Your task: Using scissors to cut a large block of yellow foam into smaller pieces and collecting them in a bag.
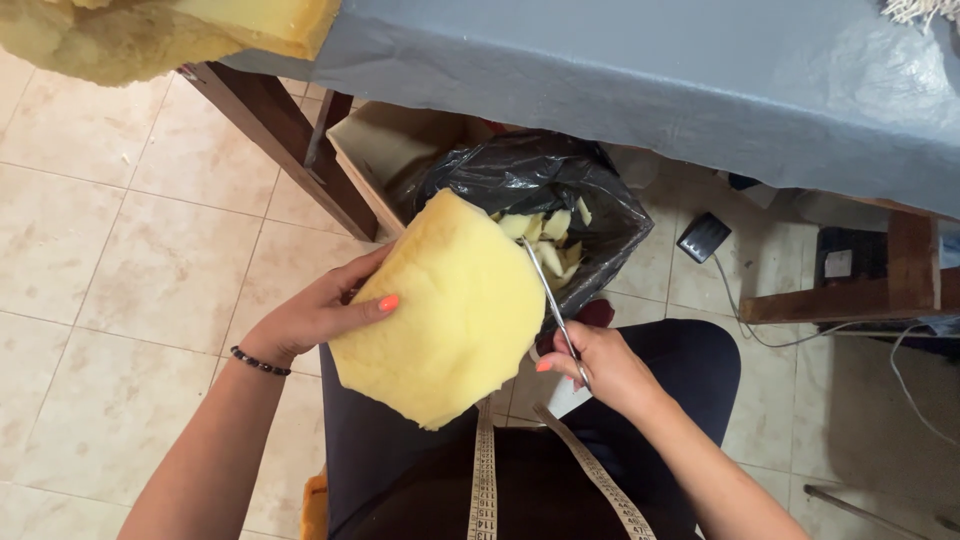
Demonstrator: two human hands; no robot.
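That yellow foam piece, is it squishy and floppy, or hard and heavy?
The yellow foam piece probably squishes and bends; its edges look soft and rounded. It seems light, since the left hand holds it up by one edge alone. The scissors in the right hand cut its edge.

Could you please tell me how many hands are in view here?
2: the left hand grips the yellow foam piece, and the right hand holds scissors at its edge. None seems hidden.

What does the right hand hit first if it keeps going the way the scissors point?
The right hand points its scissors up along the edge of the yellow foam piece. Past the tips, probably the foam scraps in the black bin bag; depth unclear.
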